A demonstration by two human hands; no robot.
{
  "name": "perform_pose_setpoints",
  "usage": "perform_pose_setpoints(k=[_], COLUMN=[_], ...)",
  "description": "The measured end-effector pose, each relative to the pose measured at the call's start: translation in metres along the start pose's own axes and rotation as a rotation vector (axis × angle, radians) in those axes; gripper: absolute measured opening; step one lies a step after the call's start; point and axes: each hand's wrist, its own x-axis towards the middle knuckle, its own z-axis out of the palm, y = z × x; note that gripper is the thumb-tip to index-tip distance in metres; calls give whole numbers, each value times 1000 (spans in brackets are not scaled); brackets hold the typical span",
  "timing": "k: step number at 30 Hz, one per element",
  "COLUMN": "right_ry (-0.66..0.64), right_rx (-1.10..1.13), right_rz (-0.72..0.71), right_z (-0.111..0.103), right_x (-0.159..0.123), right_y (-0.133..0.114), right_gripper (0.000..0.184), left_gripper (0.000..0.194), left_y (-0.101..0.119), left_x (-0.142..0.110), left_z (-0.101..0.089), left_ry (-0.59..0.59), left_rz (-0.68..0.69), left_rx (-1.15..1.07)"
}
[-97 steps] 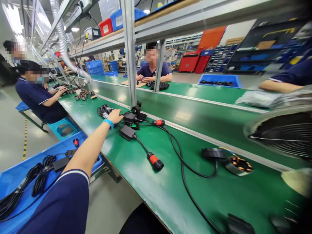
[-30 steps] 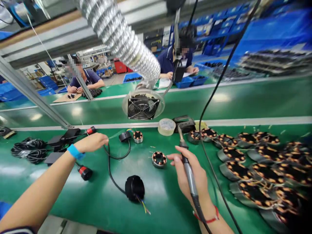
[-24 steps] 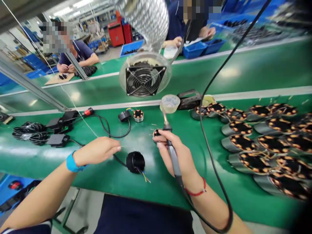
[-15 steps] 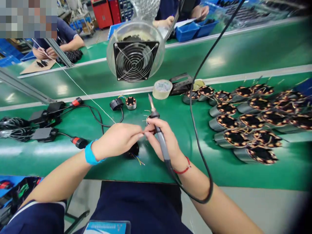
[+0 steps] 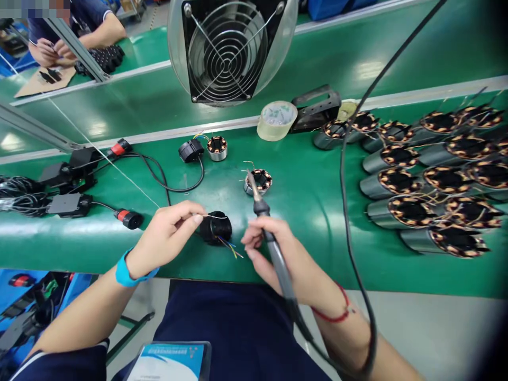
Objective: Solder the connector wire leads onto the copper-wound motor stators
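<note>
Between thumb and fingertips, my left hand (image 5: 174, 233) pinches a thin solder wire (image 5: 137, 186) whose free end sticks out to the right. Below that end sits a black round housing (image 5: 217, 228) with coloured wires coming out of it. My right hand (image 5: 278, 251) is wrapped round a soldering iron (image 5: 278, 262), its tip pointing up and away from me. Just behind the tip stands a single stator (image 5: 260, 181) with copper windings and thin wire ends. Farther back, a black cap (image 5: 191, 151) is joined by coloured wires to another small stator (image 5: 217, 148).
Several stators (image 5: 400, 177) stand in rows at the right. A fan (image 5: 226, 61) hangs at the back, near a tape roll (image 5: 277, 120). Black boxes with cables (image 5: 70, 205) lie left. The iron's cord (image 5: 345, 196) loops past my right arm. Another person's hands (image 5: 53, 52) work across the bench.
My hands were close together and have moved apart, the left one leftward with the wire. The stator behind the iron tip now shows clearly. The view has tilted down.
</note>
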Motion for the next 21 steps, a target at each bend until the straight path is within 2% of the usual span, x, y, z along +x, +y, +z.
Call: perform_pose_setpoints(k=[3, 8, 12, 17, 21], right_ry=[31, 74, 79, 141, 269], right_rx=[-127, -176, -245, -249, -138], right_rz=[-17, -100, -63, -37, -49], right_z=[11, 18, 20, 30, 40], right_x=[-13, -9, -12, -16, -13], right_y=[-6, -9, -6, -3, 2], right_gripper=[57, 62, 58, 55, 57], left_gripper=[14, 12, 12, 13, 15], left_y=[-3, 2, 4, 4, 5], left_x=[-5, -7, -14, -18, -15], left_z=[4, 10, 16, 23, 31], left_ry=[49, 99, 131, 47, 77], left_rz=[12, 102, 187, 362, 348], left_rx=[-30, -82, -93, 119, 171])
